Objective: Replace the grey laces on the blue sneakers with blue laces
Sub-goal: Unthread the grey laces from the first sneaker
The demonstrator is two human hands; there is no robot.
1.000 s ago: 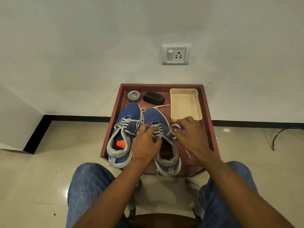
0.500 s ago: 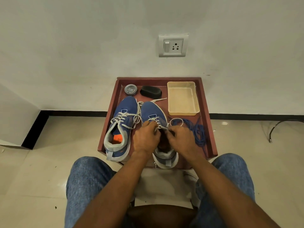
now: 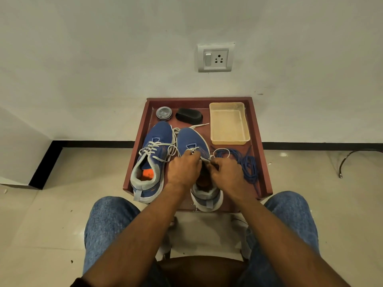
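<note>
Hands [image 3: 183, 169] [image 3: 227, 172] pinch limp grey lace [image 3: 204, 159] on right sneaker [image 3: 193, 141]; best gripped near its stiff tip.

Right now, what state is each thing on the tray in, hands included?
Left blue sneaker: grey lace threaded, knot loose.
Right blue sneaker: grey lace being undone.
Left hand: pinching that lace.
Right hand: pinching the same lace.
Blue laces: loose pile on the red-brown wooden tray, untouched.
Beige plastic bin: empty.
Round metal tin: lid on.
Black brush: lying unused.
</note>
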